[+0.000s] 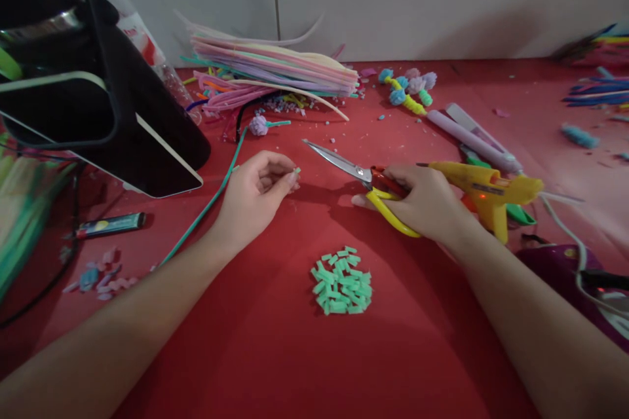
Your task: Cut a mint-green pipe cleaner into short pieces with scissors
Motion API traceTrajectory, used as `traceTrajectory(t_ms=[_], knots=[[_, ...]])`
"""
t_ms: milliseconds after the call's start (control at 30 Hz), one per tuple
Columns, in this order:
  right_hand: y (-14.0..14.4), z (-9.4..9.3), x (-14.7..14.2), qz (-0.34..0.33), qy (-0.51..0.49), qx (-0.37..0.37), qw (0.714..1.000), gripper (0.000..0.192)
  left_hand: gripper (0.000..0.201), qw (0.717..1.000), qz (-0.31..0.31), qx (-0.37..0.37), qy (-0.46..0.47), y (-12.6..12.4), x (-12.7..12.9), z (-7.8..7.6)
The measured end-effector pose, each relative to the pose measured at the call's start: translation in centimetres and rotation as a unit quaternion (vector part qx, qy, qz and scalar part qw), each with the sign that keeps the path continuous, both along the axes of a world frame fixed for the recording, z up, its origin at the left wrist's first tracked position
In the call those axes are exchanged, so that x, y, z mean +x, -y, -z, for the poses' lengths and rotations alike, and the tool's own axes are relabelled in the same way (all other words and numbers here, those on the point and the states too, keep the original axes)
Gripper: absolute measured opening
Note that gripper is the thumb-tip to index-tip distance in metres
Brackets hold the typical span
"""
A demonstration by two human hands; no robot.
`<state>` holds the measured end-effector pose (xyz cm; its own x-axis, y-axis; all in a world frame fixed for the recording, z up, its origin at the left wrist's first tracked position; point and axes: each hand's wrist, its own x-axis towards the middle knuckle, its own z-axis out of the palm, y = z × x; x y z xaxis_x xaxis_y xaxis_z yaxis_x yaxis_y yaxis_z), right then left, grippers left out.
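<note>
Head view: left hand (255, 193) is pinching a green snippet (296, 171); right hand (427, 203), at three o'clock, is gripping near-shut scissors (354, 173); snip squarely above the pile (343, 289).

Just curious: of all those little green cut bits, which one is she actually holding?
The single green piece pinched at the left hand fingertips; the others lie piled on the red table.

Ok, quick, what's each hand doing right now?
Left hand: pinching a small green piece.
Right hand: closed on the scissors, blades shut.
</note>
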<state>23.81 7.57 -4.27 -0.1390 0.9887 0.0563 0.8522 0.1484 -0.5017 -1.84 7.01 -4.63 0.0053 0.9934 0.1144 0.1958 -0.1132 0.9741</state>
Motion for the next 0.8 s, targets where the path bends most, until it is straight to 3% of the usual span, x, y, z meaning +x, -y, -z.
traceTrajectory(t_ms=[200, 533, 800], knots=[[0.14, 0.09, 0.02, 0.005, 0.011, -0.017, 1.000, 0.064, 0.012, 1.000, -0.006, -0.006, 0.007, -0.25, -0.52, 0.49], [0.43, 0.03, 0.01, -0.014, 0.028, -0.022, 0.999, 0.065, 0.021, 0.999, -0.007, 0.005, -0.035, -0.10, -0.60, -0.04], [0.73, -0.13, -0.82, 0.003, 0.077, 0.023, 0.997, 0.054, 0.022, 1.000, -0.003, 0.014, -0.007, -0.05, -0.71, 0.35]])
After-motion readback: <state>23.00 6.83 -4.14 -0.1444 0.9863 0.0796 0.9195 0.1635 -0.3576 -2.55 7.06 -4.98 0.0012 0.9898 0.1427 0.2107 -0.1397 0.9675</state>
